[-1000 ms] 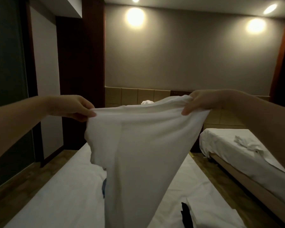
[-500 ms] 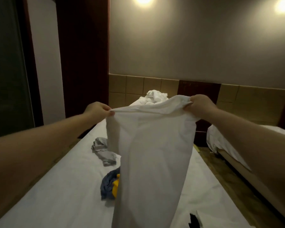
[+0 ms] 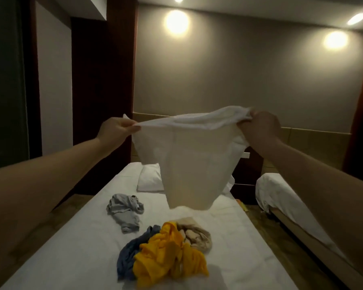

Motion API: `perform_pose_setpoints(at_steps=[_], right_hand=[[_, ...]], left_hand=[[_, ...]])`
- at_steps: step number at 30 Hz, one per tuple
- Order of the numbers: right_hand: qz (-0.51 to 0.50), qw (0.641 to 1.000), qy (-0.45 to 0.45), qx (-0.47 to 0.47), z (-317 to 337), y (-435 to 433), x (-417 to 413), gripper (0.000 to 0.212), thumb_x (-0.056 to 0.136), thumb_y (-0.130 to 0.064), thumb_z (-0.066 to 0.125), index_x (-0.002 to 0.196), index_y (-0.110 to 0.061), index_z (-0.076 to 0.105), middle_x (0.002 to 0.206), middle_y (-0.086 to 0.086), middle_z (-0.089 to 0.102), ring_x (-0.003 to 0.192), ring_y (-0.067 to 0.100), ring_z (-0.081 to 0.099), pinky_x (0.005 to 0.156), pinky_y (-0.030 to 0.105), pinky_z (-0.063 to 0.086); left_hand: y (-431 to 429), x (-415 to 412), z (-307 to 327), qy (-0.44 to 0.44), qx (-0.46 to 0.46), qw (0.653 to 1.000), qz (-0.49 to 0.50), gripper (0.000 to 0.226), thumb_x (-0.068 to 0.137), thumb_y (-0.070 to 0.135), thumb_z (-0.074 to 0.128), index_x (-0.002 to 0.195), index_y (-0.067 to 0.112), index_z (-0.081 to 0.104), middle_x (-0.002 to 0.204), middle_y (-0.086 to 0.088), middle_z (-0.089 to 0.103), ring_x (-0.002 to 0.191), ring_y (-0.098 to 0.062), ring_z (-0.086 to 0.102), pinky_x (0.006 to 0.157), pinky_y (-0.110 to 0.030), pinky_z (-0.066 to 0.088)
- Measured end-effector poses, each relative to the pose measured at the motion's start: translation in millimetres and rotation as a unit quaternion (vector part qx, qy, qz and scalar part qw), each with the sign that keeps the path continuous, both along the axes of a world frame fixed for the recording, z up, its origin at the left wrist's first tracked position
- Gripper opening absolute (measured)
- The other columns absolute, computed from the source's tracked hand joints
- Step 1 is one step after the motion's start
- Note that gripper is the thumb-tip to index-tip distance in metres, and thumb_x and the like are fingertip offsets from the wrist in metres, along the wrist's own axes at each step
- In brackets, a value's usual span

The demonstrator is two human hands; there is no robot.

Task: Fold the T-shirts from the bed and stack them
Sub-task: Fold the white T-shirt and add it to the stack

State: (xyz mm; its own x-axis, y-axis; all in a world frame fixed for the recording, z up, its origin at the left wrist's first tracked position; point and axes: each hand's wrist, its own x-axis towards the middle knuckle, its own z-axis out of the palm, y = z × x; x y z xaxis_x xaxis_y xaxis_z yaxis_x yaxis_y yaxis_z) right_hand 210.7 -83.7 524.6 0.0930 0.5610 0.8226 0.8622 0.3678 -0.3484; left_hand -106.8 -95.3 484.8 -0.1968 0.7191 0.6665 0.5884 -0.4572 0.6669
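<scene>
Your left hand [image 3: 118, 130] pinches one corner of the white T-shirt [image 3: 189, 162], your right hand [image 3: 260, 127] grips the other — it hangs clear above the bed [image 3: 71, 237]; gray shirt [image 3: 125, 210], yellow shirt [image 3: 168, 254] below.

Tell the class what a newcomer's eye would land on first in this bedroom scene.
A white T-shirt hangs in mid-air at the centre, stretched between the left hand and the right hand, which grip its top edge. Below it on the white bed, a bright yellow garment stands out in a crumpled heap, with a grey garment lying apart to its left.
</scene>
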Motion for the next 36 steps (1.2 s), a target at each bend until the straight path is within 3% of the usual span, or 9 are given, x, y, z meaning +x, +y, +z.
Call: perform_pose_setpoints(at_steps=[7, 11, 14, 16, 20, 23, 27, 32, 36], right_hand=[[0.075, 0.992, -0.046, -0.094, -148.6, -138.7, 18.1, 0.028, 0.089, -0.035, 0.054, 0.101, -0.013, 0.069, 0.094, 0.008, 0.068, 0.084, 0.021, 0.061, 0.07, 0.026, 0.041], [0.111, 0.957, -0.05, -0.263, -244.1, -226.1, 16.4, 0.024, 0.085, -0.032, 0.053, 0.093, -0.014, 0.067, 0.083, 0.007, 0.064, 0.086, 0.029, 0.062, 0.069, 0.032, 0.043], [0.133, 0.938, -0.098, -0.303, -325.0, -268.6, 13.2, 0.058, 0.074, -0.054, 0.038, 0.097, -0.011, 0.07, 0.098, 0.011, 0.07, 0.101, 0.031, 0.061, 0.082, 0.035, 0.044], [0.114, 0.916, -0.115, -0.368, -362.7, -285.5, 13.7, 0.054, 0.081, -0.053, 0.04, 0.104, -0.012, 0.068, 0.106, 0.01, 0.068, 0.105, 0.03, 0.059, 0.085, 0.036, 0.043], [0.127, 0.93, -0.067, -0.339, -380.6, -306.0, 22.9, 0.024, 0.09, -0.035, 0.056, 0.105, -0.02, 0.068, 0.1, 0.004, 0.07, 0.097, 0.023, 0.062, 0.081, 0.034, 0.046], [0.206, 0.923, -0.064, -0.319, -370.5, -327.1, 30.2, 0.01, 0.086, -0.031, 0.062, 0.088, -0.028, 0.071, 0.071, -0.017, 0.064, 0.072, 0.0, 0.06, 0.069, 0.032, 0.046], [0.243, 0.884, -0.117, -0.382, -374.3, -370.9, 43.8, 0.027, 0.069, -0.056, 0.048, 0.07, -0.034, 0.065, 0.061, -0.012, 0.063, 0.061, 0.002, 0.059, 0.058, 0.027, 0.047], [0.237, 0.849, -0.231, -0.412, -424.5, -412.7, 46.0, 0.044, 0.069, -0.053, 0.036, 0.076, -0.025, 0.069, 0.076, -0.01, 0.066, 0.074, 0.006, 0.06, 0.062, 0.018, 0.045], [0.289, 0.796, -0.16, -0.508, -420.9, -422.9, 42.2, 0.036, 0.073, -0.053, 0.049, 0.104, -0.038, 0.062, 0.098, -0.018, 0.059, 0.091, 0.0, 0.056, 0.078, 0.022, 0.048]], left_hand=[[-127.5, -8.5, -143.5, 0.046, -0.124, 0.991, 0.002, 0.025, 0.084, 0.015, 0.066, 0.107, 0.007, 0.069, 0.099, -0.003, 0.065, 0.098, -0.02, 0.06, 0.084, -0.03, 0.042], [-218.1, -11.6, -258.8, 0.096, -0.172, 0.98, 0.039, 0.019, 0.08, 0.007, 0.07, 0.099, 0.008, 0.073, 0.1, -0.004, 0.069, 0.097, -0.019, 0.062, 0.085, -0.024, 0.041], [-277.3, -9.0, -345.4, 0.073, -0.251, 0.964, 0.052, 0.018, 0.078, 0.002, 0.07, 0.097, 0.003, 0.073, 0.101, -0.011, 0.071, 0.098, -0.02, 0.063, 0.082, -0.017, 0.042], [-301.1, -5.4, -383.9, 0.049, -0.313, 0.947, 0.042, 0.019, 0.079, 0.001, 0.07, 0.097, 0.002, 0.073, 0.102, -0.013, 0.07, 0.099, -0.026, 0.064, 0.087, -0.026, 0.044], [-313.8, 1.0, -388.6, 0.042, -0.317, 0.946, 0.052, 0.021, 0.082, 0.005, 0.067, 0.103, 0.002, 0.071, 0.109, -0.012, 0.068, 0.103, -0.025, 0.062, 0.094, -0.031, 0.043], [-322.9, 2.8, -367.6, 0.058, -0.286, 0.955, 0.044, 0.019, 0.083, 0.007, 0.067, 0.101, 0.004, 0.072, 0.107, -0.008, 0.069, 0.099, -0.021, 0.061, 0.092, -0.03, 0.043], [-359.3, -7.4, -377.8, 0.086, -0.299, 0.95, 0.017, 0.017, 0.079, -0.001, 0.069, 0.095, 0.004, 0.074, 0.095, -0.003, 0.07, 0.095, -0.021, 0.064, 0.08, -0.018, 0.043], [-405.1, -15.9, -440.5, 0.091, -0.342, 0.933, -0.057, 0.074, 0.071, 0.001, 0.076, 0.069, 0.072, 0.055, 0.089, 0.03, 0.065, 0.083, 0.023, 0.054, 0.078, 0.005, 0.037], [-408.8, -5.0, -443.9, 0.118, -0.304, 0.945, -0.014, 0.027, 0.071, 0.038, 0.057, 0.094, 0.04, 0.071, 0.101, 0.014, 0.068, 0.091, -0.006, 0.062, 0.085, -0.004, 0.039]])
